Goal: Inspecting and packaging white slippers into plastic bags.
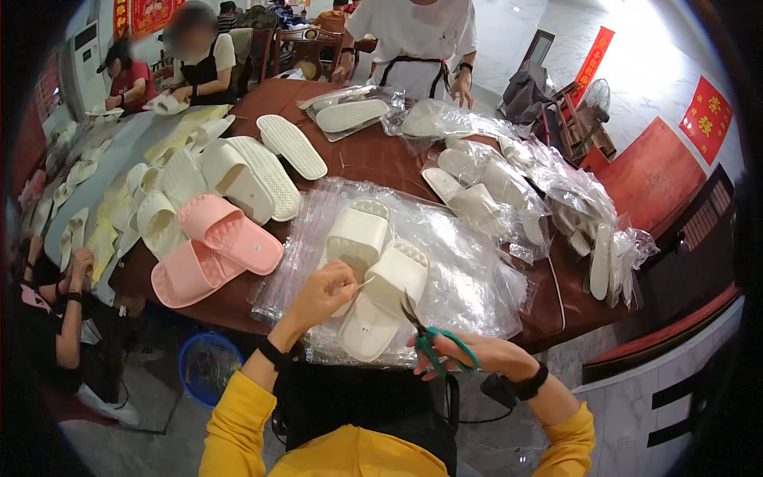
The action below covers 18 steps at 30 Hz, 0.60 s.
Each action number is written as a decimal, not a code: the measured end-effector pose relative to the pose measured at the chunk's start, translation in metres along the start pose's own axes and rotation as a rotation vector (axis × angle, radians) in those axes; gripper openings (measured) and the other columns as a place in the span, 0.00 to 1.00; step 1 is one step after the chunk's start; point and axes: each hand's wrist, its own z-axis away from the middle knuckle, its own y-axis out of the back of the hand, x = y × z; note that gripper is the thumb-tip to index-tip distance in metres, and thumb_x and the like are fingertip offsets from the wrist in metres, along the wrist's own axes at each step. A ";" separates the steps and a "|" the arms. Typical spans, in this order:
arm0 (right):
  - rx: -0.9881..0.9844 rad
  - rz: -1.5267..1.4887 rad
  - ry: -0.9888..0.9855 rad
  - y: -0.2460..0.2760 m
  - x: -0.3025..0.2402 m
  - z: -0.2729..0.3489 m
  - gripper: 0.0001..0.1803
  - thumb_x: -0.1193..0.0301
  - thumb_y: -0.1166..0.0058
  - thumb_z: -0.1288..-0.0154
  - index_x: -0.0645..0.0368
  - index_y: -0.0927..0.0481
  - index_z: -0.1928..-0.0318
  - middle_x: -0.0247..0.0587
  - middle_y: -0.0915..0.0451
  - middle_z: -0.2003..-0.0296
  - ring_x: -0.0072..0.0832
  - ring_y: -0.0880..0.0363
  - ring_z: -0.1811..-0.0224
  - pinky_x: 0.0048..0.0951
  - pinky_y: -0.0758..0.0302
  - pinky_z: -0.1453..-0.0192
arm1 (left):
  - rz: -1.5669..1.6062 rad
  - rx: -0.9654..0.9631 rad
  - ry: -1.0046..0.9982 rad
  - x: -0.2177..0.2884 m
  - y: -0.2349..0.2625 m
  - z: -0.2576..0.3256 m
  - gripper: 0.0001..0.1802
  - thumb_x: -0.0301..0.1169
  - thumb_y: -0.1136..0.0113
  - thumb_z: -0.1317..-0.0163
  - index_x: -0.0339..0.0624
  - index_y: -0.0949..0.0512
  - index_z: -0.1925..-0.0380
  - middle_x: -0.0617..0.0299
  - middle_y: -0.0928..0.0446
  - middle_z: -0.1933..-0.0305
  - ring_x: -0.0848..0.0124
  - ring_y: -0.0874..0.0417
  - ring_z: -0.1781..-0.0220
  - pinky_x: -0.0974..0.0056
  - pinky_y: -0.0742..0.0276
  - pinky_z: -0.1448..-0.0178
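In front of me a pair of cream slippers, one near slipper [377,306] and one far slipper [359,230], lies on a stack of clear plastic bags [469,286]. My left hand [327,290] is closed in a pinch beside the near slipper's strap. A thin pale strip [366,283] sticks out from its fingertips; its full shape is hard to make out. Green-handled scissors [429,346] are gripped in my right hand [465,354], blades pointing up toward that slipper's right edge. Two pink slippers [218,254] overlap left of the bags.
Loose cream slippers [230,175] pile up at the left, and bagged slippers [493,191] cover the table's right side. Across the table stands a person in a white shirt [417,36]; others sit at the left. A blue bin [208,367] is on the floor.
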 end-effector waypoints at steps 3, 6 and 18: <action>-0.079 0.052 -0.215 0.012 -0.003 -0.030 0.38 0.40 0.66 0.28 0.63 0.37 0.37 0.41 0.26 0.58 0.30 0.24 0.50 0.33 0.22 0.46 | 0.037 -0.003 0.017 0.006 0.000 0.001 0.06 0.25 0.42 0.41 0.35 0.26 0.74 0.61 0.30 0.71 0.68 0.30 0.61 0.65 0.33 0.54; -0.044 0.078 -0.246 0.013 -0.015 -0.051 0.38 0.41 0.65 0.28 0.63 0.37 0.38 0.40 0.26 0.60 0.29 0.23 0.52 0.31 0.22 0.49 | 0.035 -0.016 0.015 0.007 0.001 0.003 0.06 0.25 0.42 0.42 0.35 0.26 0.75 0.60 0.29 0.71 0.68 0.30 0.60 0.64 0.33 0.54; 0.410 0.229 0.076 0.003 -0.007 -0.022 0.20 0.55 0.45 0.30 0.62 0.23 0.56 0.27 0.31 0.80 0.15 0.33 0.81 0.20 0.37 0.79 | 0.034 -0.014 -0.029 0.001 0.000 -0.001 0.05 0.24 0.43 0.42 0.33 0.27 0.74 0.60 0.28 0.68 0.69 0.28 0.60 0.66 0.32 0.55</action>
